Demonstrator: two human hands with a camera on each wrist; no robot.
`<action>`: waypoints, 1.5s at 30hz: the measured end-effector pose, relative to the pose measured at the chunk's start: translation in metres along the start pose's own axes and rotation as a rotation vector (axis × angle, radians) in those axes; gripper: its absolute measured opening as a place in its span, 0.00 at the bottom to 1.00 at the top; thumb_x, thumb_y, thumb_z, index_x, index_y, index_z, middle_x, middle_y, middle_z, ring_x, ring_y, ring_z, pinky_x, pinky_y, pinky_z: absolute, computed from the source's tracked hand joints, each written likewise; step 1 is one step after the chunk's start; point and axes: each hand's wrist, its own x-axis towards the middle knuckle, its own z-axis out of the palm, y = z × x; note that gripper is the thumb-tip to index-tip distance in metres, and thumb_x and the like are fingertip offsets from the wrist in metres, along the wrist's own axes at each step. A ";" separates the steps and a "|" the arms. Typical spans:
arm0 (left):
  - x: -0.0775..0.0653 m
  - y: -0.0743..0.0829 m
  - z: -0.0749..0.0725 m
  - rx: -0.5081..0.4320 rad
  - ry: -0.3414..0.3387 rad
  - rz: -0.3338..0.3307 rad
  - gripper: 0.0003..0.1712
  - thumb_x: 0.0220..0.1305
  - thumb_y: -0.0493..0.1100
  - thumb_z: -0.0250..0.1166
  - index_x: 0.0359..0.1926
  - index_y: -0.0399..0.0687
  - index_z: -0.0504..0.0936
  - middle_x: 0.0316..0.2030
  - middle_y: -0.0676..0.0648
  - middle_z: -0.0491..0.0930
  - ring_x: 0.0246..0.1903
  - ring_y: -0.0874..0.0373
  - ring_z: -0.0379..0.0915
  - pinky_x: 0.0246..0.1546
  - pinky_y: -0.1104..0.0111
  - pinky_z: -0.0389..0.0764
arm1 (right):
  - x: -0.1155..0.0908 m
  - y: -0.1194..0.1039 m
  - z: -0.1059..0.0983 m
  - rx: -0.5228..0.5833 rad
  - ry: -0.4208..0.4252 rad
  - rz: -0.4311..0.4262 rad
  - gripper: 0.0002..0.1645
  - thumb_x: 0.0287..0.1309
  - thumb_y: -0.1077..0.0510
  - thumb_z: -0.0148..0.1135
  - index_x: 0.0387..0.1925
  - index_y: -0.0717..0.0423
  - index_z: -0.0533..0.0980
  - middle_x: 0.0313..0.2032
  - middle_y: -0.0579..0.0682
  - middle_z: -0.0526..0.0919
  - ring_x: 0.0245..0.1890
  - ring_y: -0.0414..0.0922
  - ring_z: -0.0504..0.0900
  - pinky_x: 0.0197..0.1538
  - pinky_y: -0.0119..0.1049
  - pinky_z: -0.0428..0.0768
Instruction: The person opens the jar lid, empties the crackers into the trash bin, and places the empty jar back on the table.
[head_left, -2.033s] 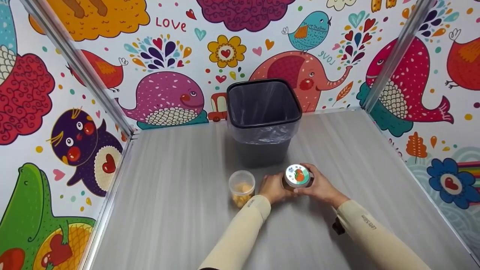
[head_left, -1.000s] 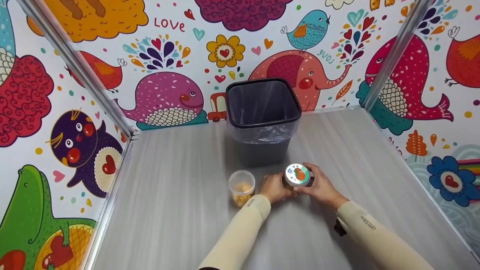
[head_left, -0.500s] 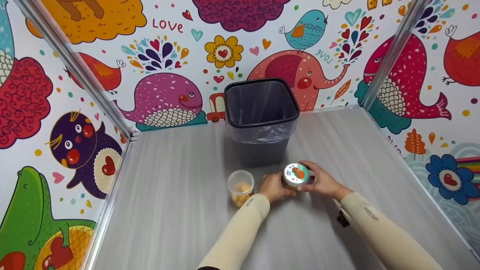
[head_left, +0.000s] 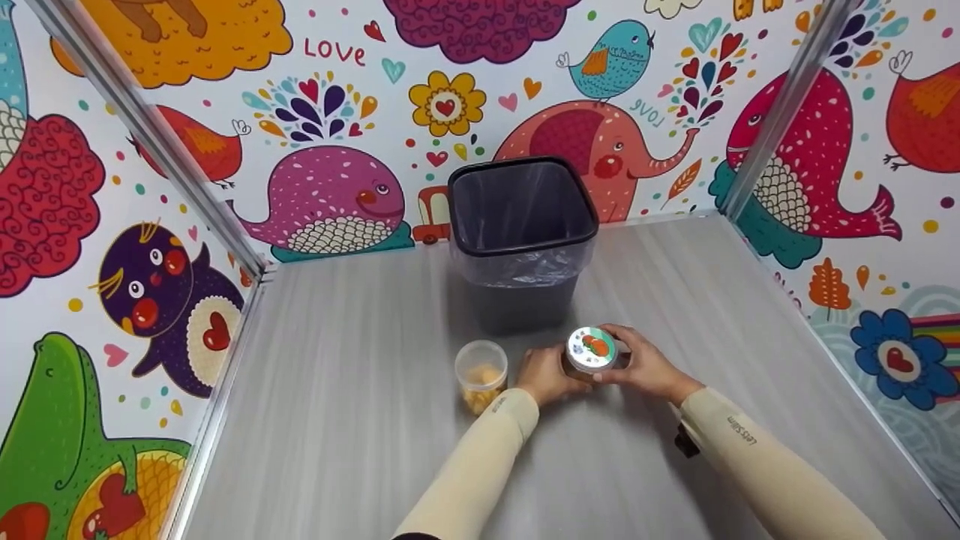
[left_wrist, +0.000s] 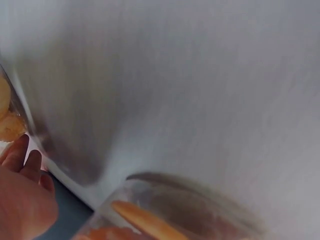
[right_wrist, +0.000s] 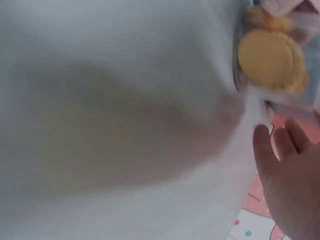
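A clear plastic jar (right_wrist: 310, 57) with round pale biscuits (right_wrist: 267, 59) inside stands upright under a silvery lid (head_left: 591, 347) printed with an orange picture and green. My left hand (head_left: 546, 373) grips the jar's body from the left. From the right, my right hand (head_left: 646, 367) holds the lid by its edge, thumb in front and fingers behind. In the right wrist view its lower fingers (right_wrist: 295, 135) extend beside the jar. An uncovered clear tub (head_left: 481, 364) holding yellow-orange snack pieces (head_left: 484, 386) stands left of my left hand. Both wrist views are blurred.
A dark square bin (head_left: 523, 292) with a clear liner stands just behind both containers, near the back wall. Patterned walls and metal corner posts (head_left: 784, 97) bound the grey tabletop (head_left: 345, 390). Its left edge has a metal rail (head_left: 214, 405).
The lid's print has turned anticlockwise a little, with my right hand shifting its hold on the rim. My left hand and the open tub have stayed in place.
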 end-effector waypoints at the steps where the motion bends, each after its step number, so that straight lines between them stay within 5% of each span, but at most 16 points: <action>1: 0.000 0.000 0.000 0.001 -0.001 0.000 0.39 0.35 0.62 0.83 0.50 0.52 0.84 0.42 0.55 0.86 0.44 0.55 0.81 0.54 0.62 0.74 | 0.001 -0.001 -0.003 0.007 -0.030 0.005 0.51 0.45 0.64 0.80 0.69 0.65 0.64 0.65 0.64 0.67 0.64 0.60 0.65 0.59 0.59 0.71; 8: 0.000 0.000 0.001 0.003 -0.023 -0.017 0.40 0.35 0.63 0.83 0.50 0.51 0.83 0.42 0.55 0.86 0.45 0.55 0.80 0.55 0.62 0.73 | 0.008 -0.006 -0.019 -0.060 -0.164 0.046 0.52 0.47 0.58 0.80 0.72 0.58 0.64 0.70 0.62 0.63 0.68 0.62 0.60 0.58 0.66 0.66; 19: 0.001 -0.001 0.001 0.006 -0.006 -0.016 0.40 0.36 0.63 0.83 0.52 0.52 0.83 0.43 0.57 0.86 0.45 0.57 0.80 0.52 0.65 0.75 | 0.000 -0.007 0.002 0.015 -0.002 0.038 0.53 0.43 0.59 0.82 0.68 0.65 0.62 0.63 0.61 0.70 0.60 0.58 0.72 0.58 0.55 0.74; 35: -0.001 0.001 -0.001 -0.013 -0.014 -0.012 0.40 0.36 0.63 0.83 0.52 0.52 0.83 0.43 0.56 0.86 0.45 0.56 0.80 0.52 0.65 0.76 | 0.007 -0.003 -0.014 -0.037 -0.103 0.028 0.53 0.43 0.57 0.82 0.70 0.57 0.66 0.67 0.58 0.68 0.64 0.56 0.67 0.58 0.51 0.72; 45: 0.001 0.001 -0.004 0.004 -0.041 -0.005 0.42 0.37 0.62 0.83 0.54 0.52 0.83 0.45 0.57 0.85 0.47 0.59 0.79 0.59 0.61 0.69 | 0.001 -0.005 -0.003 -0.027 -0.013 0.011 0.54 0.41 0.57 0.83 0.68 0.63 0.64 0.63 0.58 0.72 0.62 0.55 0.70 0.59 0.56 0.72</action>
